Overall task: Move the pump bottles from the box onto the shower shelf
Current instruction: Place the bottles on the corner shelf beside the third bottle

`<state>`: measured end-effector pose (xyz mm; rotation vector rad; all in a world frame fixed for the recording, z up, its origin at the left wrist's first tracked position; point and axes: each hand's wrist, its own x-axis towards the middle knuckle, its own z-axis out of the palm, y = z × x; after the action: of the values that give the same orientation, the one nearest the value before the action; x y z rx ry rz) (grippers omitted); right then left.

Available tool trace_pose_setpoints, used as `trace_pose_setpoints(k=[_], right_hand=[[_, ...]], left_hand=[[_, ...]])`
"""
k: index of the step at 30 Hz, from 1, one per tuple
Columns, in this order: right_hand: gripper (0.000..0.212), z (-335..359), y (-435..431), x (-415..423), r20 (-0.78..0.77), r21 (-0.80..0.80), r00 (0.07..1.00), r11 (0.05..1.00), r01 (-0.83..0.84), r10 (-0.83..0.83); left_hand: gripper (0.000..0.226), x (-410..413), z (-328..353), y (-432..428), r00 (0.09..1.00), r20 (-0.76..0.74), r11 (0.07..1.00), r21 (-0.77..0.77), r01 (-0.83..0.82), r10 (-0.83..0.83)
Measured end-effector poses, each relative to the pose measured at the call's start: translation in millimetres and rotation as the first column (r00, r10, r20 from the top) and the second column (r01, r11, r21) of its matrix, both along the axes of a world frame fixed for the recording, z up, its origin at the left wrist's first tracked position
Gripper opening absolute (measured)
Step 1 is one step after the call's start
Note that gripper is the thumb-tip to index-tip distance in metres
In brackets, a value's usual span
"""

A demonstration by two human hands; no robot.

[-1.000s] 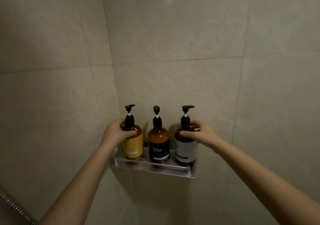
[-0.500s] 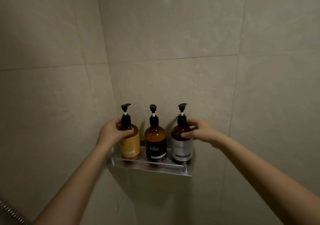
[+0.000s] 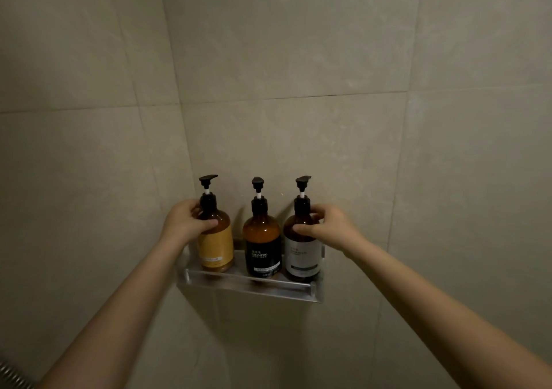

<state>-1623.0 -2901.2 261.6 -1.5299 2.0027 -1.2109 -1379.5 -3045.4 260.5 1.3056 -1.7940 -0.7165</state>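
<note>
Three amber pump bottles stand upright in a row on the metal shower shelf [image 3: 248,282] fixed in the tiled corner. The yellow-label bottle [image 3: 216,246] is at the left, the black-label shampoo bottle [image 3: 263,249] in the middle, the white-label bottle [image 3: 303,254] at the right. My left hand [image 3: 186,221] is wrapped around the shoulder of the yellow-label bottle. My right hand [image 3: 327,227] grips the shoulder and neck of the white-label bottle. The box is out of view.
Beige tiled walls meet in a corner just left of the shelf. A ribbed metal shower hose [image 3: 12,373] shows at the bottom left edge.
The two outer pump heads have turned a little; the right one now points more toward me. Both hands stay on their bottles. The view has shifted slightly.
</note>
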Motion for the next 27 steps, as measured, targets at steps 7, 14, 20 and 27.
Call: trace_pose_setpoints(k=[7,14,20,27], right_hand=[[0.06,1.5,2.4,-1.9,0.018,0.005,1.0,1.0,0.0,0.0],[0.054,2.8,4.5,0.2,0.023,-0.013,1.0,1.0,-0.018,0.018],[0.054,4.9,5.5,-1.3,0.025,0.02,0.999,0.999,-0.04,0.039],[0.052,7.6,1.7,1.7,0.054,0.059,0.997,0.996,-0.061,0.057]], left_hand=[[0.043,-16.9,-9.5,54.9,0.962,-0.264,0.875,-0.446,-0.188,0.072],[0.087,-56.4,-32.7,76.1,0.992,0.124,0.955,-0.292,0.059,-0.023],[0.077,-57.6,-31.4,63.7,0.983,0.148,0.958,-0.251,0.142,-0.106],[0.071,-52.1,-20.7,53.3,0.96,0.255,0.955,-0.238,0.176,-0.113]])
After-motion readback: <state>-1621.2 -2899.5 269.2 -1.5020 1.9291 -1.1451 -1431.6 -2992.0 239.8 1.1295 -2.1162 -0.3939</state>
